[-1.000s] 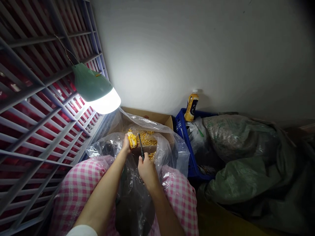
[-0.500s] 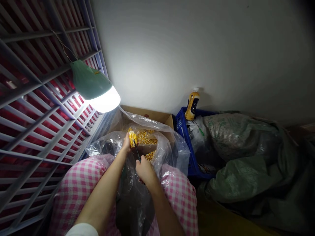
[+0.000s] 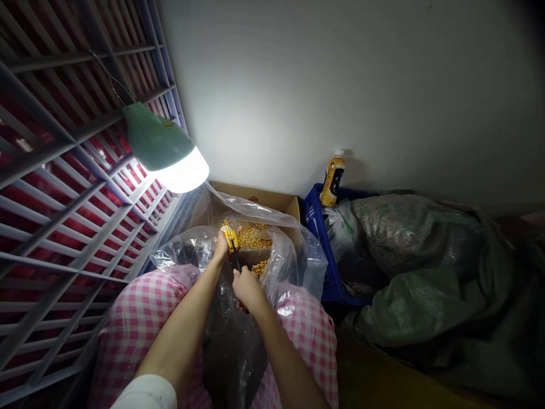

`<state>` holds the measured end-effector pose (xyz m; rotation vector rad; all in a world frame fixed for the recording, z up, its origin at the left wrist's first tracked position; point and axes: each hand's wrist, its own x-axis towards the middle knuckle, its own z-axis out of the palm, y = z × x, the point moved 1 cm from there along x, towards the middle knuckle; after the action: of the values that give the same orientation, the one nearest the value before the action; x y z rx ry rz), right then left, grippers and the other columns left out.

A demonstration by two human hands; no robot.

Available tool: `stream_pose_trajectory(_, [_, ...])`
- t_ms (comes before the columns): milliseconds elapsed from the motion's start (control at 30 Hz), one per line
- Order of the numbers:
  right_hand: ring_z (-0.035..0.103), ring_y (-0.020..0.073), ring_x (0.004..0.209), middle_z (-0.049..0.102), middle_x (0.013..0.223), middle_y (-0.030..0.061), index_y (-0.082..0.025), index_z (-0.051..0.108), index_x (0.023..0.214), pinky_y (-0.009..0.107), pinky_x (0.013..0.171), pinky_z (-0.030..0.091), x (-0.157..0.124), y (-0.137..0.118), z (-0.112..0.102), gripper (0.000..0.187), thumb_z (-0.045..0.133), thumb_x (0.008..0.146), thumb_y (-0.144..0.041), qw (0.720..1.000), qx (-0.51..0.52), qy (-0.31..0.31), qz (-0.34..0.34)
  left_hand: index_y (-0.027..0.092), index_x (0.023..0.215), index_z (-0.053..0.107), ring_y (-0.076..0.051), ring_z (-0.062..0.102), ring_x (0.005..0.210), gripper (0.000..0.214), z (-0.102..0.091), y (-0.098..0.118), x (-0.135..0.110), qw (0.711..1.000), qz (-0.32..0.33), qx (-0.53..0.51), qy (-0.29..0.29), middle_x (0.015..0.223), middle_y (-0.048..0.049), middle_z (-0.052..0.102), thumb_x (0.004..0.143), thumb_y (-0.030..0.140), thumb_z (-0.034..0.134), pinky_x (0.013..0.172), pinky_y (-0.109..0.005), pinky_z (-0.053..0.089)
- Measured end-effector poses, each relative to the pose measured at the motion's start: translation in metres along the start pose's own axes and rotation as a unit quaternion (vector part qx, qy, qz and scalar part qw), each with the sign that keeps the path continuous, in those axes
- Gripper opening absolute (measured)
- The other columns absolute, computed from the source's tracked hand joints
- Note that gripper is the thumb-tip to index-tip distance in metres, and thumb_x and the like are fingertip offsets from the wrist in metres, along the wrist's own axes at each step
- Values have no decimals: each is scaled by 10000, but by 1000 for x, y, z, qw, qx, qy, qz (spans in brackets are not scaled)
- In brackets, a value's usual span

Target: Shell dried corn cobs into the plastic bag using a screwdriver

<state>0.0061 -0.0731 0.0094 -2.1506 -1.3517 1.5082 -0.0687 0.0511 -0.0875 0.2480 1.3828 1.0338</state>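
Note:
My left hand [image 3: 220, 248] is closed around a yellow corn cob [image 3: 230, 236], held over a cardboard box [image 3: 272, 201] lined with clear plastic. My right hand [image 3: 243, 286] grips the handle of a thin dark tool [image 3: 234, 255], whose tip lies against the cob. Loose yellow kernels [image 3: 252, 237] are heaped inside the box. A clear plastic bag [image 3: 232, 341] lies between my knees, which are in pink checked trousers [image 3: 140, 318].
A lit green-capped lamp [image 3: 166, 149] hangs at the left from a grey metal rack [image 3: 63, 187]. A blue crate [image 3: 317, 238] with a yellow bottle [image 3: 332, 178] stands right of the box. Large dark green sacks [image 3: 426, 272] fill the right side. A white wall is behind.
My right hand has moved up and left, bringing the dark tool from beside the cob onto it. My left hand has kept hold of the cob.

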Motion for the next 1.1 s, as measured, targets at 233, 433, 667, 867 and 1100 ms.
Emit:
stream_pose_trajectory(233, [617, 203, 614, 586, 773, 120, -131, 467, 969, 374, 580, 505, 7, -8, -2, 239, 292, 905, -280, 998, 33, -27, 35, 138, 766, 533, -141, 531, 391, 383, -2, -9, 6, 994, 27, 81, 68, 534, -48, 568, 834, 480, 374, 384, -233, 438])
stream_pose_trajectory(433, [507, 97, 441, 522, 649, 15, -167, 458, 850, 275, 474, 480, 14, -5, -9, 334, 203, 925, -369, 988, 126, -84, 37, 141, 771, 538, -156, 546, 405, 358, -3, -9, 5, 994, 35, 81, 62, 536, -49, 567, 836, 459, 388, 378, -238, 436])
stream_pose_trajectory(667, [606, 251, 885, 524, 1081, 228, -133, 432, 1013, 391, 725, 482, 22, -2, 11, 206, 374, 884, -282, 995, 92, 20, 34, 131, 780, 552, -178, 554, 433, 351, -4, -9, 5, 998, 4, 32, 57, 501, -55, 559, 808, 468, 461, 376, -239, 428])
stream_pose_trajectory(867, [394, 61, 345, 443, 543, -45, -179, 431, 811, 214, 401, 416, 32, -14, -5, 344, 184, 928, -388, 972, 198, -114, 51, 141, 784, 554, -188, 582, 504, 320, -8, -12, 6, 998, 22, 19, 56, 522, -57, 574, 806, 446, 460, 418, -229, 430])
stream_pose_trajectory(1100, [365, 49, 304, 429, 533, -63, -174, 399, 897, 173, 343, 396, 43, -24, -5, 321, 186, 932, -411, 967, 237, -86, 49, 161, 669, 569, -261, 621, 708, 387, -9, -11, 0, 994, 24, 98, 41, 596, -105, 602, 804, 503, 448, 527, -268, 446])
